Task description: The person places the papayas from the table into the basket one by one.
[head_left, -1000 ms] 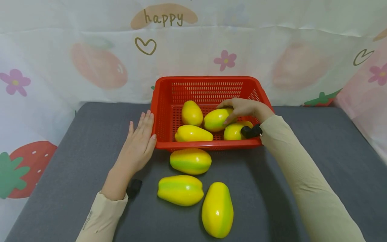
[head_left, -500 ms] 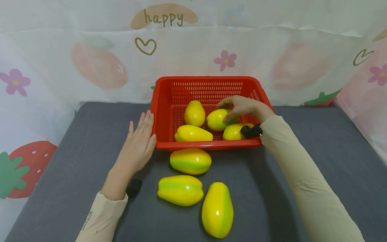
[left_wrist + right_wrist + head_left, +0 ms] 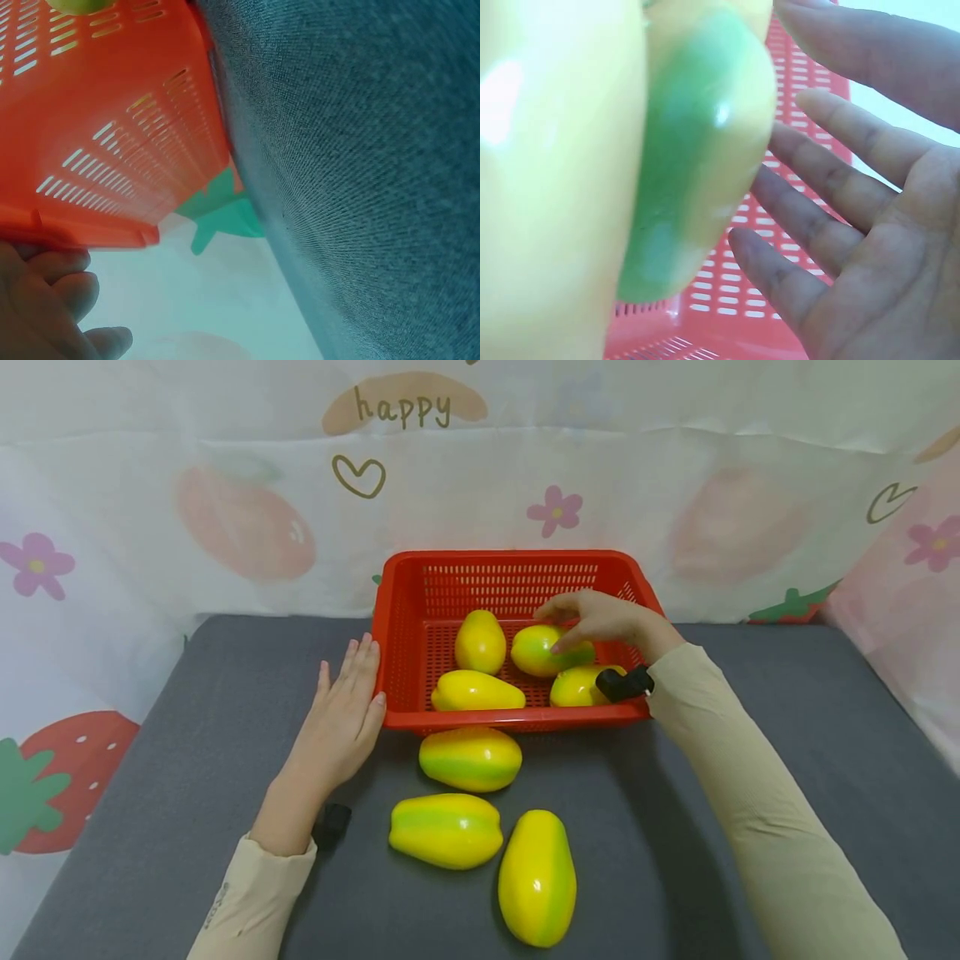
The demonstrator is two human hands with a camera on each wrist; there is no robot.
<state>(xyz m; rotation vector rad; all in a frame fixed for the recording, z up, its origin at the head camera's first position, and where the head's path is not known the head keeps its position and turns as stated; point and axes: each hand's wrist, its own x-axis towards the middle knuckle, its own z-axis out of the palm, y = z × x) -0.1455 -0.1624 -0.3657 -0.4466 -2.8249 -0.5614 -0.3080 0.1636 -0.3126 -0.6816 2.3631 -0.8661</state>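
Note:
A red plastic basket (image 3: 510,720) holds several yellow-green papayas. My right hand (image 3: 611,618) reaches over its right side, fingers spread above a papaya (image 3: 534,652) at the back. In the right wrist view the palm (image 3: 900,262) faces that green-striped papaya (image 3: 705,150), with a gap between palm and fruit and the fingertips near its side. Against the basket's left wall lies my left hand (image 3: 341,714), fingers straight. Its fingertips (image 3: 71,292) show at the basket's rim in the left wrist view. Beside the right hand's papaya sits another papaya (image 3: 480,642).
At the basket's front lie a papaya (image 3: 478,691) and, partly behind the wrist camera, another papaya (image 3: 573,687). Outside, on the grey tabletop (image 3: 720,710), are a papaya (image 3: 471,760) by the front wall, a sideways papaya (image 3: 446,832) and an upright-pointing papaya (image 3: 537,878). A printed curtain (image 3: 450,510) hangs behind.
The papaya under my right hand has shifted right and slightly back, and the one beside it has edged right. My right thumb has lifted a little. The left hand stays in place.

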